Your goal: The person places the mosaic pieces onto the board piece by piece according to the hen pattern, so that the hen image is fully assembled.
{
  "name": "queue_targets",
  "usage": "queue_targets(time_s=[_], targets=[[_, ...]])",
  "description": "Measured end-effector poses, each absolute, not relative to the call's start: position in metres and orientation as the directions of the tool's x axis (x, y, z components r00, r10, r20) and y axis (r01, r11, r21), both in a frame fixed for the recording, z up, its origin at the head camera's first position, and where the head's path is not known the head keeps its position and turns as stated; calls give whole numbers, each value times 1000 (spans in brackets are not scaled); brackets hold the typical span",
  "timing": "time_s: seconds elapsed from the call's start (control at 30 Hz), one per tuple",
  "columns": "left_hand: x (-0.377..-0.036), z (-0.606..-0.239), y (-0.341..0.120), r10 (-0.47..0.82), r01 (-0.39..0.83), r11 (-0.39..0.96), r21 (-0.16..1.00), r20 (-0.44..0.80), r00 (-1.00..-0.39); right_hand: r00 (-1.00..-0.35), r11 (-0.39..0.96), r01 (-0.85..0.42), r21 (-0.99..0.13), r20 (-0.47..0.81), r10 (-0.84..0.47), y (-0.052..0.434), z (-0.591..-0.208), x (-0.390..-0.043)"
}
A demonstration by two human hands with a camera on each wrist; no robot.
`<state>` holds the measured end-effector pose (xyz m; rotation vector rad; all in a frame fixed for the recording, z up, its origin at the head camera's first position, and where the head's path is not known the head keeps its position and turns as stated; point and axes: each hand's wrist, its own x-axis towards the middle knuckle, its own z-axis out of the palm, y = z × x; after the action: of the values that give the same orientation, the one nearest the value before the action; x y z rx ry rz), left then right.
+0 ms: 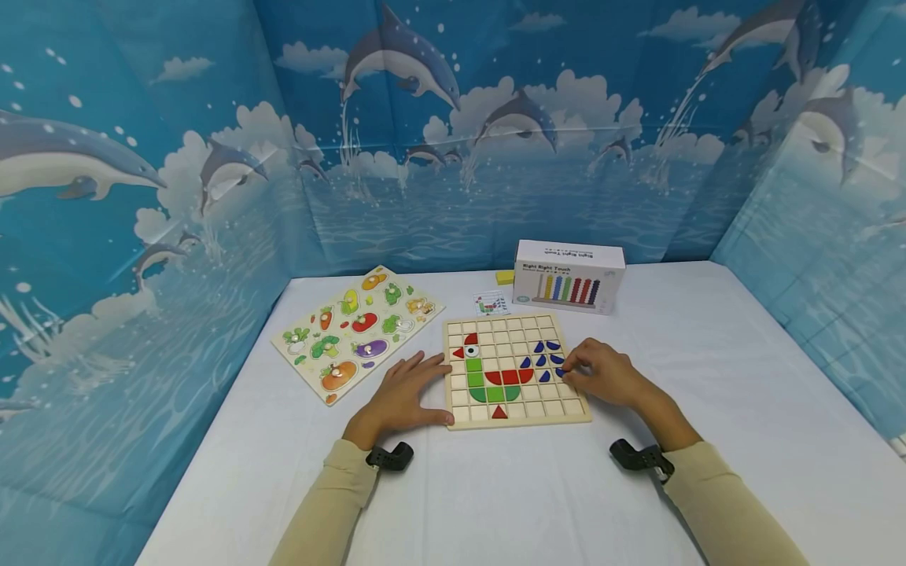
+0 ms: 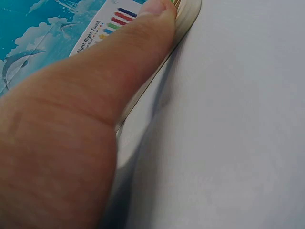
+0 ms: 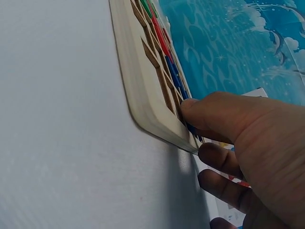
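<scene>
A wooden grid board (image 1: 552,408) lies flat on the table, with a bird pattern of red, green and blue pieces in its cells. My left hand (image 1: 403,397) rests at the board's left side, fingers spread, its thumb on the near left corner. At the right edge, my right hand (image 1: 605,377) pinches a blue petal-shaped piece (image 1: 560,372) between thumb and forefinger, low over the cells. The right wrist view shows the thumb (image 3: 198,109) covering most of that piece. Several other blue pieces (image 1: 541,361) sit beside it. A red triangle (image 1: 499,411) lies in the nearest row.
Behind the board stand a white "Right Right Touch" box (image 1: 566,279) and a small yellow block (image 1: 505,277). A pattern card (image 1: 491,303) lies just beyond the board's far edge. To the left is a vegetable peg puzzle (image 1: 382,326). Dolphin-print curtains (image 1: 425,212) surround the white table (image 1: 510,495).
</scene>
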<state>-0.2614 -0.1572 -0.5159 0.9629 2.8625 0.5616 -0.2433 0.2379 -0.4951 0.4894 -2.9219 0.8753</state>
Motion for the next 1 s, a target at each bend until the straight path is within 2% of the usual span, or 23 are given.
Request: queue_targets(time_s=[0.2, 0.4, 0.73, 1.0], targets=[[-261, -516, -156, 598, 572, 734, 365, 51, -800, -947, 783, -318, -535, 132, -294, 240, -493, -241], [-261, -515, -155, 608, 581, 724, 372, 52, -792, -945, 734, -311, -604, 116, -305, 259, -488, -234], [-263, -514, -157, 596, 565, 736, 374, 38, -802, -975, 749, -159, -644, -15, -220, 330, -497, -218], [-261, -516, -158, 591, 560, 737, 379, 42, -806, -977, 731, -149, -666, -15, -214, 342, -503, -216]])
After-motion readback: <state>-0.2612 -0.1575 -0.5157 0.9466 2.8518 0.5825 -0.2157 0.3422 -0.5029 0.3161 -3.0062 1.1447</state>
